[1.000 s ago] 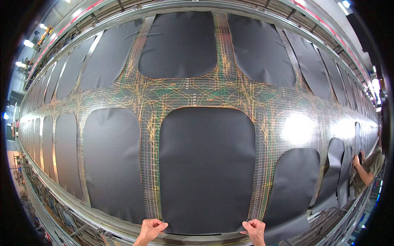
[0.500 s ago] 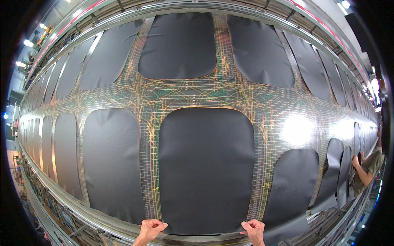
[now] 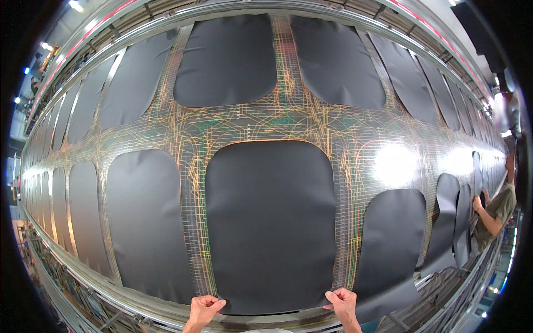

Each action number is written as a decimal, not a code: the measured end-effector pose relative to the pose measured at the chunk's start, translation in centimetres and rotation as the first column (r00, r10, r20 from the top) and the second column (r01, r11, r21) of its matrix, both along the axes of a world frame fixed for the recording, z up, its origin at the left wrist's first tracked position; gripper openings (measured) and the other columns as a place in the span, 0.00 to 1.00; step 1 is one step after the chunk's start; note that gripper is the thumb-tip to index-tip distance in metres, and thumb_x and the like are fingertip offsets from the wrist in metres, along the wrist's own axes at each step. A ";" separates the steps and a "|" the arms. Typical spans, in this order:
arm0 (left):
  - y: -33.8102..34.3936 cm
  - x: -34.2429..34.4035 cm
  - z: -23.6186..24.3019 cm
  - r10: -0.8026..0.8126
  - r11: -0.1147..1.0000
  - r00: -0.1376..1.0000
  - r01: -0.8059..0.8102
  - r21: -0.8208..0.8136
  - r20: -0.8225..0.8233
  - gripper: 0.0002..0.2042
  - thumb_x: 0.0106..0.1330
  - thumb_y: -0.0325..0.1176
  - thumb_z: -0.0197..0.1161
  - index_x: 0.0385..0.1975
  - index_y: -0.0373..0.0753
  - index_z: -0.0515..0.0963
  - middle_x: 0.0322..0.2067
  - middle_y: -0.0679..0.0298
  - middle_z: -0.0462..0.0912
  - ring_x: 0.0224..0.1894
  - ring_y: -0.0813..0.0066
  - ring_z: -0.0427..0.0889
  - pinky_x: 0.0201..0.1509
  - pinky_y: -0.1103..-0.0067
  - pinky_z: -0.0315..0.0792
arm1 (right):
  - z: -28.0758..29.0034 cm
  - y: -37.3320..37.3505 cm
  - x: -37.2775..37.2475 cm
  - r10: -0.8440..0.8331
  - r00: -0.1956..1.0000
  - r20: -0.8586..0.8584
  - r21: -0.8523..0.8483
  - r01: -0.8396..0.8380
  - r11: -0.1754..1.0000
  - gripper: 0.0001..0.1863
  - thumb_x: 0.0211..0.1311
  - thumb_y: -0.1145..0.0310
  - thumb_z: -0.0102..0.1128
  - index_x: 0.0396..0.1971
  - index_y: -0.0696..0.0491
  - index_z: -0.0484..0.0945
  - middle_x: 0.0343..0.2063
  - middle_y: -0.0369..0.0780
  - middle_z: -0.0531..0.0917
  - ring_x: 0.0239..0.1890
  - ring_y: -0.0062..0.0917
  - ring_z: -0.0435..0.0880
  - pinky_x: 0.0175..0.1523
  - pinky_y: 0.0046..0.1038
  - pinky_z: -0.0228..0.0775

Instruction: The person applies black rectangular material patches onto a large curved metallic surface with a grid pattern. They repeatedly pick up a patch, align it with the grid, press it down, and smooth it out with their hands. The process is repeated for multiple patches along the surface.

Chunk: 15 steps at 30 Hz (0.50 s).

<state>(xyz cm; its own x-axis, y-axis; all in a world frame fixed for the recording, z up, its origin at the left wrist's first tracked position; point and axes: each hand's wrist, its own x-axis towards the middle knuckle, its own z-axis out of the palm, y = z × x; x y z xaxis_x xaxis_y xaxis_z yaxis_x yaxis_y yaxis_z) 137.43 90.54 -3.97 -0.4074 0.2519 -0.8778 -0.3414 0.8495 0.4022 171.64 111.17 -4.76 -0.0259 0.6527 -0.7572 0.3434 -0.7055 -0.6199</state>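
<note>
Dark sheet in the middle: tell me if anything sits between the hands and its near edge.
Nothing visible does. The left hand and right hand each rest right at a near corner of the dark sheet, which lies flat on the lined table.

A dark rounded-corner fabric panel [image 3: 270, 227] lies flat on the gridded table [image 3: 277, 119].

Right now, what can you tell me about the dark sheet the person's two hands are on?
The dark sheet is a matte charcoal panel, leather or vinyl by its look, with rounded upper corners. It lies flat on the long cutting table, whose surface is scored with fine coloured lines. The left hand pinches its lower left corner and the right hand its lower right corner, at the table's near edge. Similar dark panels lie on every side, apart from it.
</note>
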 end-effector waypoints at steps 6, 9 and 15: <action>-1.0 0.2 -0.7 0.007 0.999 1.000 -0.007 0.053 0.002 0.11 0.59 0.32 0.72 0.24 0.29 0.82 0.16 0.68 0.78 0.19 0.87 0.74 0.24 0.84 0.78 | -0.1 -0.3 0.2 -0.005 1.000 0.031 -0.001 0.005 1.000 0.11 0.59 0.74 0.67 0.20 0.61 0.78 0.17 0.32 0.75 0.19 0.13 0.75 0.25 0.27 0.83; -0.9 0.4 -0.8 0.091 0.983 0.995 -0.098 0.154 0.048 0.10 0.59 0.30 0.71 0.26 0.28 0.82 0.18 0.66 0.80 0.20 0.86 0.76 0.25 0.83 0.79 | -0.1 0.0 0.2 0.019 0.998 0.054 -0.018 -0.018 1.000 0.12 0.61 0.72 0.65 0.20 0.61 0.77 0.18 0.31 0.75 0.19 0.13 0.74 0.27 0.28 0.84; 0.6 0.1 2.6 0.122 0.984 0.860 -0.041 0.172 -0.495 0.07 0.63 0.25 0.63 0.26 0.29 0.78 0.16 0.65 0.78 0.17 0.83 0.75 0.20 0.83 0.70 | 4.2 2.8 -0.6 0.329 0.724 0.606 0.310 -0.595 0.741 0.14 0.60 0.61 0.64 0.27 0.58 0.80 0.17 0.45 0.79 0.19 0.34 0.81 0.31 0.33 0.74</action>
<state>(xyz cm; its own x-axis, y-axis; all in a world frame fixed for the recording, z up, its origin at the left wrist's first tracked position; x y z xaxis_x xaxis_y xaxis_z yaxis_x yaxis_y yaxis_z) 137.58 91.11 -1.40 -0.8070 0.3103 -0.5024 -0.1238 0.7430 0.6578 171.02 114.02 -0.61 -0.1442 0.9184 -0.3685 0.8843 -0.0475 -0.4644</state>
